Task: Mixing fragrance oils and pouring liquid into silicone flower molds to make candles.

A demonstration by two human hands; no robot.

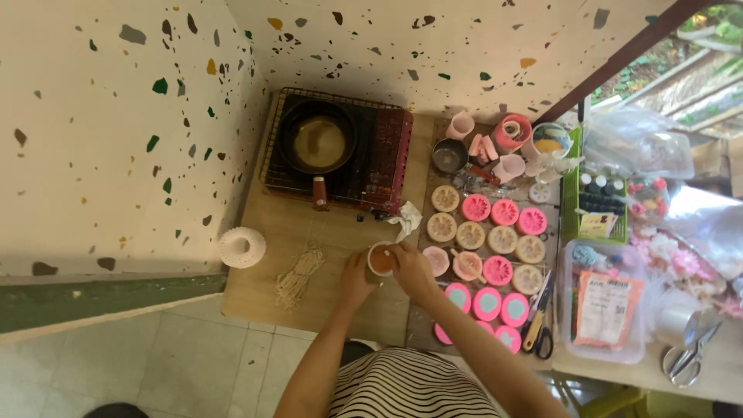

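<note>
Fingers (pixel 399 249) of my right hand (pixel 410 268): curled over the rim of a small white cup (pixel 379 259), tips pressed together at its right edge. Left hand (pixel 357 279): cupped against the cup's lower left side, fingers wrapped round it, grip detail too small to tell. Both forearms reach forward from my striped top (pixel 410 387), elbows bent, wrists meeting at the cup.

Cup: on the wooden worktop (pixel 271 286), near its front edge, just left of the moulds.

Nearby: bundle of pale wicks (pixel 300 276) to the left; white ribbed ring-shaped holder (pixel 241 247) further left; crumpled white tissue (pixel 407 220) just above the cup; portable stove (pixel 340 151) with a dark pan (pixel 317 142) of yellowish liquid behind; pink round moulds (pixel 488 303) and filled cream-coloured ones (pixel 443 227) to the right; scissors (pixel 540 334) beside them.
</note>
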